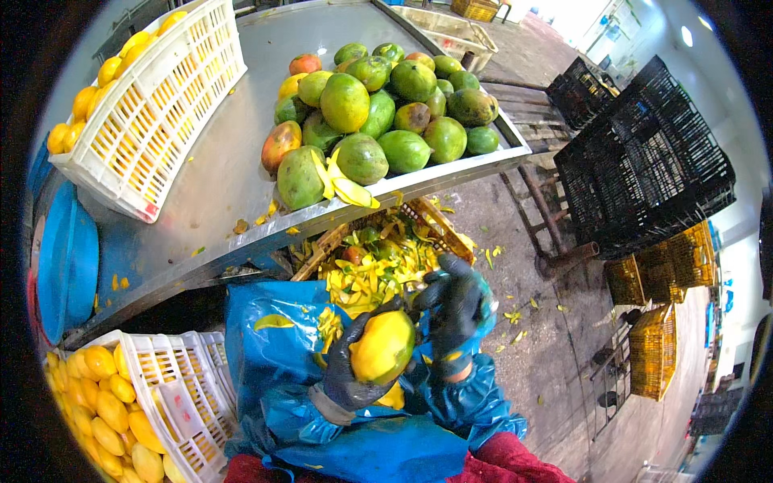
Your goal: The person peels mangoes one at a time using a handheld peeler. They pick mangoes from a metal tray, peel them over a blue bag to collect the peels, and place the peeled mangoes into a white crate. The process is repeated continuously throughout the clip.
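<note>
My left hand (350, 368), in a dark glove, is closed around a partly peeled mango (383, 348), yellow with green skin at its lower right. Just right of the fruit is my right hand (456, 302), also in a dark glove, fingers curled. Something blue-green shows at its outer side, but whether it grips a tool I cannot tell. Below both hands lies a blue apron (374, 444) with peel scraps on it. Beyond them a crate of mango peels (438, 223) stands on the floor. Unpeeled mangoes (412, 81) are heaped on the metal table (223, 157).
White plastic crates of peeled mangoes stand on the table (163, 108) and at lower left (187, 404). A blue basin (69, 259) is at far left. Black crates (640, 157) and yellow crates (655, 353) stand to the right. Peel scraps dot the floor (525, 350).
</note>
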The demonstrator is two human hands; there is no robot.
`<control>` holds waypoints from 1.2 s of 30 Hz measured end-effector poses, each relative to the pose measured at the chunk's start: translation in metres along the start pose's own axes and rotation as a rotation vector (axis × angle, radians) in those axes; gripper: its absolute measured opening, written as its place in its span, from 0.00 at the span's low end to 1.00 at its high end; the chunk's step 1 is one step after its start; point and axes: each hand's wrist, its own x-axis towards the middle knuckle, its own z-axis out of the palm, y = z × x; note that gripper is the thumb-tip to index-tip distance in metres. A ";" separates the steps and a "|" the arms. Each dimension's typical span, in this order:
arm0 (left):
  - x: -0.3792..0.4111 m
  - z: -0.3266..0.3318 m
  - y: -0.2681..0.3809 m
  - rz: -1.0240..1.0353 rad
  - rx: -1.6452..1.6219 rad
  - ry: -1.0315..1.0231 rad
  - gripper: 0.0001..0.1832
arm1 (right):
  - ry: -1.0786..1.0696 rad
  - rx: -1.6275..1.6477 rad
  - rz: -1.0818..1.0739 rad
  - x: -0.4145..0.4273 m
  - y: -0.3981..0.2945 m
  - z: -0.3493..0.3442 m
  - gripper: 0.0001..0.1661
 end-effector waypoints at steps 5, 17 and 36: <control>-0.002 0.012 -0.008 0.283 0.335 -0.076 0.40 | -0.297 -0.638 -0.335 0.004 -0.003 -0.009 0.21; -0.015 -0.015 -0.041 -0.339 -0.626 -0.182 0.22 | -0.339 0.065 0.123 -0.023 -0.051 0.017 0.34; -0.018 0.002 -0.006 -0.386 -0.421 -0.134 0.46 | -0.117 0.339 0.126 0.007 -0.040 0.009 0.27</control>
